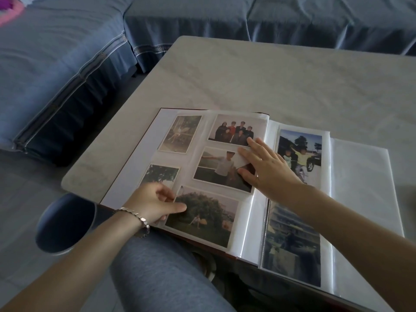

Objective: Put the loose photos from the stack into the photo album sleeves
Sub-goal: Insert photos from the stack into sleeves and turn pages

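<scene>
An open photo album (126, 179) lies on the near corner of a grey table (281, 82). Its left page holds several photos in clear sleeves. My left hand (153, 202) pinches the left edge of the bottom photo of a tree (207, 217), thumb on top. My right hand (267, 167) lies flat with straight fingers on the right end of the middle photo of a person in white (216, 167). The right page carries two upright photos: children by a car (299, 152) and a building (290, 246). No loose stack is in view.
A blue-covered sofa (67, 64) runs along the left and back of the table. A dark round bin (60, 224) stands on the floor by my left forearm. My knee in grey trousers (162, 266) is under the album's near edge. Blank sleeve pages (364, 188) fan out at the right.
</scene>
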Motion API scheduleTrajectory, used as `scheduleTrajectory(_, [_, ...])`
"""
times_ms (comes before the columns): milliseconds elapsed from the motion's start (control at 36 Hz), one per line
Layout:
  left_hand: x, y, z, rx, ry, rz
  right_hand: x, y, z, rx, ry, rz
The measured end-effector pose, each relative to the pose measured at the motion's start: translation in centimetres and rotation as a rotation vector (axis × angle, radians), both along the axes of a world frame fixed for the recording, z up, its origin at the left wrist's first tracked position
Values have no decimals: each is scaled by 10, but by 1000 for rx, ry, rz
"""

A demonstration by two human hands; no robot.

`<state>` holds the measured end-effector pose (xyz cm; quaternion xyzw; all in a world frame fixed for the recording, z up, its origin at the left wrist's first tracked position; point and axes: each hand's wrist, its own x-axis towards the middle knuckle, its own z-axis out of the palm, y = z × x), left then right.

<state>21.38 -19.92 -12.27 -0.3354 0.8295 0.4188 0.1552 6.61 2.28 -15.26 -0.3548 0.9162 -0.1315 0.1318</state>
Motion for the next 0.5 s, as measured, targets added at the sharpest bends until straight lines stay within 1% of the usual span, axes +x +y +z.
scheduleTrajectory(56, [-1, 5, 0, -99, 7, -43, 0, 0, 0, -11, -2, -2])
scheduleTrajectory(111, [-2, 8, 0, -135, 29, -33, 0, 0, 0, -32, -8, -6])
scheduleTrajectory(194, [-2, 6, 1, -81, 54, 43, -3, 2, 1, -60, -16, -5])
scheduleTrajectory(333, [2, 0, 8, -8, 86, 111, -4, 5, 3, -113, -31, -3])
scheduleTrajectory(417, [1, -2, 14, 36, 105, 108, -5, 6, 4, -121, -32, -3])
scheduleTrajectory(500, [0, -3, 20, 60, 96, 61, -5, 5, 4, -120, -38, -1])
